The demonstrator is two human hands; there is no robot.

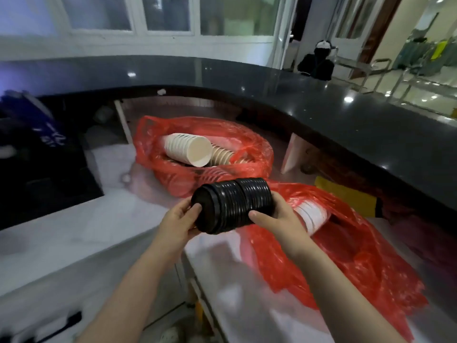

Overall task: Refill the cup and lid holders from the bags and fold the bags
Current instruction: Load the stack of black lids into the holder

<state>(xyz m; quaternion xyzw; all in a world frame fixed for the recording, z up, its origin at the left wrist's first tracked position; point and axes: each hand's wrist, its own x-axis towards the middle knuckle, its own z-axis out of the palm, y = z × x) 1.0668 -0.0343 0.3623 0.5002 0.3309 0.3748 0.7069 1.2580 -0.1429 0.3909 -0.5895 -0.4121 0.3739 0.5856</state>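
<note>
A: What are the hands doing?

B: Left hand [181, 222] and right hand [277, 217] are both curling round the black lid stack [232, 205], one grip at each end, held just above the counter [247, 305].

A: Axis?

B: Lying sideways, left to right, between the hands. No holder showing, so can't tell which hand is nearer it.

A: Cups?

B: White cups [188, 149] are sitting in the far red bag [148, 144]; more are lying in the near red bag [371, 256] on the right.
</note>
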